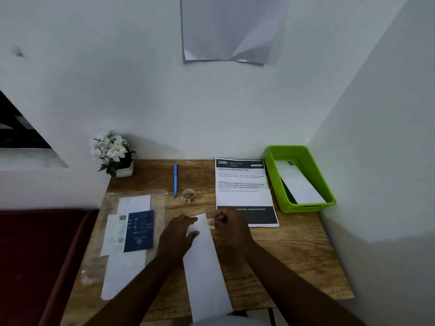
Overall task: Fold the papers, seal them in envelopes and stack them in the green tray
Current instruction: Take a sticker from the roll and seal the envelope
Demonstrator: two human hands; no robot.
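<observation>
A long white envelope lies lengthwise on the wooden desk in front of me. My left hand rests on its far end, fingers spread over the paper. My right hand pinches a small reddish stamp-like piece at the envelope's far right corner. A printed sheet with a black header lies flat behind my right hand. The green tray stands at the back right with one white envelope inside.
A clear plastic sleeve with white envelopes and a dark blue card lies at the left. A blue pen and a roll of clear tape lie behind my hands. A flower pot stands back left. Walls close in behind and right.
</observation>
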